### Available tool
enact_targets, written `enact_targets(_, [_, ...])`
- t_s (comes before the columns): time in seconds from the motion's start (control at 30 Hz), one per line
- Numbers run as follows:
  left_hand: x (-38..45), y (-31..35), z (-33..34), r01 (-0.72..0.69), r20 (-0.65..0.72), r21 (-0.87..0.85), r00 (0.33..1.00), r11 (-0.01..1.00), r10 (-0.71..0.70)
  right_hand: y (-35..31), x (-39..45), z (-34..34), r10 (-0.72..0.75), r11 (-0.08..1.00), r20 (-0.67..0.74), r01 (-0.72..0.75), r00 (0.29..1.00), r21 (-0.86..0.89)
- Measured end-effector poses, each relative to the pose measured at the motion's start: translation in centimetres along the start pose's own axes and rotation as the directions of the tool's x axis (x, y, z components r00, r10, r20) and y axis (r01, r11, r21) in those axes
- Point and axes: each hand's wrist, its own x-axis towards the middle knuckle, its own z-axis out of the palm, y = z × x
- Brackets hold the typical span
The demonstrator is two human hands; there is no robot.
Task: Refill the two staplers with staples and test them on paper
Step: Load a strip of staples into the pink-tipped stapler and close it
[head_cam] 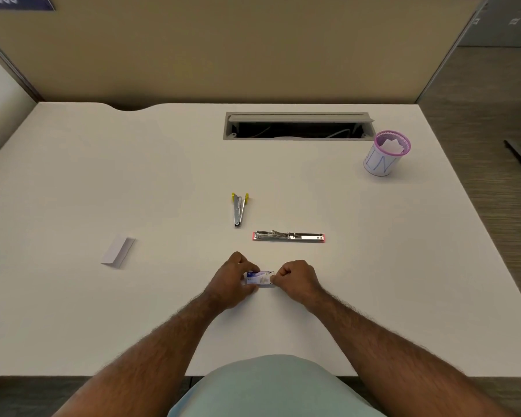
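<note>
Both hands meet at the near middle of the white counter (pixel 73 182), holding a small blue-and-white cardboard staple box (pixel 258 278): the left hand (pixel 230 281) has its fingers clamped around the box's left end, the right hand (pixel 297 278) pinches its right end. Beyond lie the opened yellow-tipped metal stapler (pixel 239 209) and the flat-opened pink-edged metal stapler (pixel 288 236); a folded white paper slip (pixel 118 251) lies well left.

The worktop (pixel 73 176) is plain off-white. Near its middle, one stapler (pixel 239 209) is bright silver with yellow tips; just at its four o'clock, the other stapler (pixel 288 236) is silver edged in pinkish red. The small box (pixel 260 278) is white with blue print. At nine o'clock lies pale white folded paper (pixel 117 251). At two o'clock, the mesh cup (pixel 386 153) has a pink-purple rim and a white wrap with blue lettering. The partition (pixel 223 55) is tan.
</note>
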Motion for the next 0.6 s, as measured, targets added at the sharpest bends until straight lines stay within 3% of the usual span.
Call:
enact_targets(0.4, [0.3, 0.0, -0.3, 0.0, 0.015, -0.01, 1.0, 1.0, 0.001, -1.1, 1.0, -1.3, 0.129, 0.989, 0.144, -0.138, 0.981, 0.054])
enact_targets(0.6, [0.5, 0.1, -0.4, 0.007, 0.021, 0.004, 1.0, 1.0, -0.007, -1.0, 1.1, -1.1, 0.123, 0.988, 0.132, -0.134, 0.984, 0.078])
